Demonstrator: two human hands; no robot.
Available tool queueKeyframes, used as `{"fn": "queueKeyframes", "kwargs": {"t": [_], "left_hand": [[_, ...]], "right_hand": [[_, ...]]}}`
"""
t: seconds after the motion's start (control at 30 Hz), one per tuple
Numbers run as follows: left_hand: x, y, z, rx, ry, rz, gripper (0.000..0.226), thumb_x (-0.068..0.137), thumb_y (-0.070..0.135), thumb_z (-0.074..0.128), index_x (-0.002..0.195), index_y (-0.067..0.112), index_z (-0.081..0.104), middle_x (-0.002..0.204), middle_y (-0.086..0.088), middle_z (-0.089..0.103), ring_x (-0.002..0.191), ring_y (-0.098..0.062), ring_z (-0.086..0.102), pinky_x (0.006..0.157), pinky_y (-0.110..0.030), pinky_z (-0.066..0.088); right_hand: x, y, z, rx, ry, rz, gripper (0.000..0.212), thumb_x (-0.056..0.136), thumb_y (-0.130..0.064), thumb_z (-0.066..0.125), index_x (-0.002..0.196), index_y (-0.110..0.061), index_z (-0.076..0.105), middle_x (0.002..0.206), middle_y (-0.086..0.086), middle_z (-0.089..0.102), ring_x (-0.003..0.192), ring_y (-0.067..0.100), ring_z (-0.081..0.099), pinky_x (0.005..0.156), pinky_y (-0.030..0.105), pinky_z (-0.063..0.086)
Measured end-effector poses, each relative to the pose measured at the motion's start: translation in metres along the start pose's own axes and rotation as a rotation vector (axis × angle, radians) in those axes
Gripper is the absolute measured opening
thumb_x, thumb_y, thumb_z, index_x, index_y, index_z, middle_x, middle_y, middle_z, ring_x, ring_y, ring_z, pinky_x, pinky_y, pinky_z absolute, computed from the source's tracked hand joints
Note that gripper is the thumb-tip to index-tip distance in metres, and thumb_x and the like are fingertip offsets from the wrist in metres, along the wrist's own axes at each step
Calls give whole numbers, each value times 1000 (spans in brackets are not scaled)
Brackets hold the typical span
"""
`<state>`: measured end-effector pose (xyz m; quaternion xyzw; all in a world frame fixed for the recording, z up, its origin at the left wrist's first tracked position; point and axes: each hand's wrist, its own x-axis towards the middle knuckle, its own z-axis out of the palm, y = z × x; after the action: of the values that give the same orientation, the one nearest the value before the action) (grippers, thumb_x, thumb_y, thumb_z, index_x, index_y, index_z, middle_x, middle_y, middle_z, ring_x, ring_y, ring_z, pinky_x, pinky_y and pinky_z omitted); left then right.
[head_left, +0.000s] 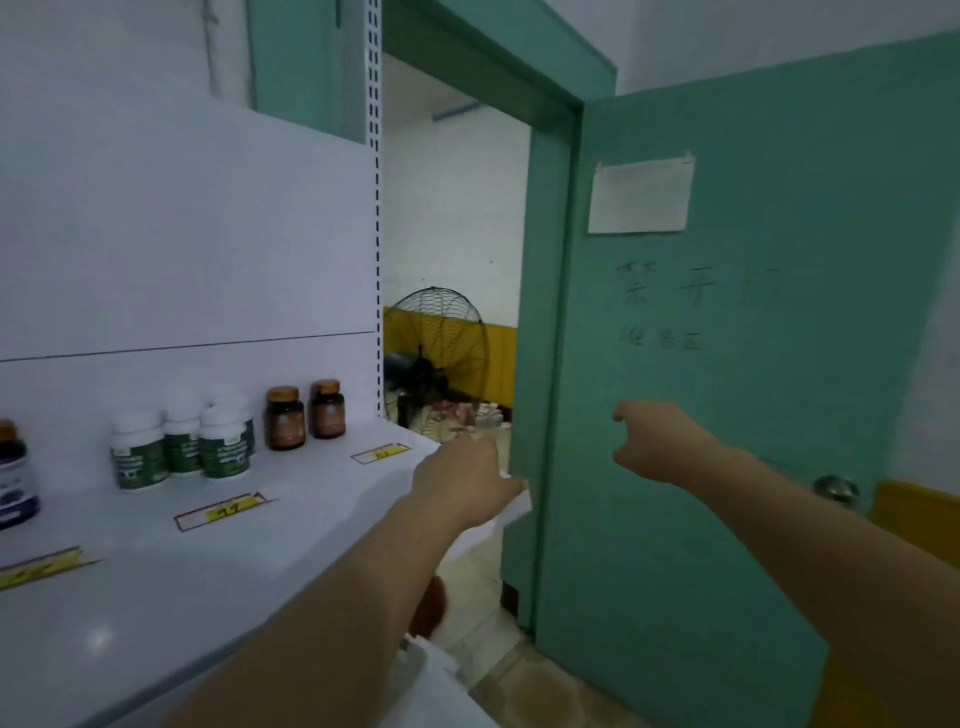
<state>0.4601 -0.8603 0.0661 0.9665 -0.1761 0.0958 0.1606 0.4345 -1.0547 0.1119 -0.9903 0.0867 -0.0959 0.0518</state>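
head: left hand (462, 483) fingers hidden near door (727, 364).

White shelf (156, 597): green-label bottles (182, 447), two amber bottles (304, 418), dark bottle (13, 478), price tags (221, 512).

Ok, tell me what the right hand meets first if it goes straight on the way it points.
The right hand points at the green door; its painted face, below the handwritten characters, would likely come first. How much gap remains is unclear.
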Motion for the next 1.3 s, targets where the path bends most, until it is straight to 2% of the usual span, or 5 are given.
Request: {"fn": "queueKeyframes", "kwargs": {"t": [0.4, 0.57, 0.9, 1.1, 1.3], "left_hand": [[94, -116, -2, 182, 99, -386, 49, 91, 54, 46, 114, 10, 50, 116, -9, 55, 102, -24, 54, 76, -33, 45], [104, -149, -2, 190, 109, -549, 50, 91, 53, 48, 119, 12, 51, 113, -8, 57, 97, -23, 57, 79, -32, 49], [123, -165, 40, 167, 126, -847, 67, 86, 66, 43, 123, 11, 48, 128, -9, 49, 115, -24, 48, 95, -34, 42], [123, -173, 57, 226, -28, -900, 95, 87, 73, 18, 150, 4, 2, 159, -11, 0, 146, -23, 1, 118, -35, 4], [123, -174, 59, 231, -28, -914, 94, 87, 73, 14, 150, 7, -2, 159, -8, -5, 147, -20, -3, 118, -34, 1]], "right_hand": [[170, -125, 64, 109, -32, -490, 30, 89, -13, 53, 119, -11, 51, 95, 5, 54, 78, 19, 53, 57, 26, 43], [215, -180, 74, 188, -31, -696, 37, 92, -15, 53, 129, -8, 50, 122, 12, 58, 106, 26, 58, 87, 36, 52], [267, -280, 113, 389, -83, -936, 36, 95, -24, 47, 123, -2, 50, 120, 21, 53, 107, 34, 52, 82, 36, 45], [269, -301, 137, 531, -99, -969, 26, 96, -32, 52, 96, -10, 38, 109, 20, 54, 82, 26, 44, 66, 31, 34], [266, -298, 140, 644, -76, -982, 30, 92, -28, 58, 105, -3, 48, 102, 19, 56, 83, 27, 52, 67, 34, 44]]}}
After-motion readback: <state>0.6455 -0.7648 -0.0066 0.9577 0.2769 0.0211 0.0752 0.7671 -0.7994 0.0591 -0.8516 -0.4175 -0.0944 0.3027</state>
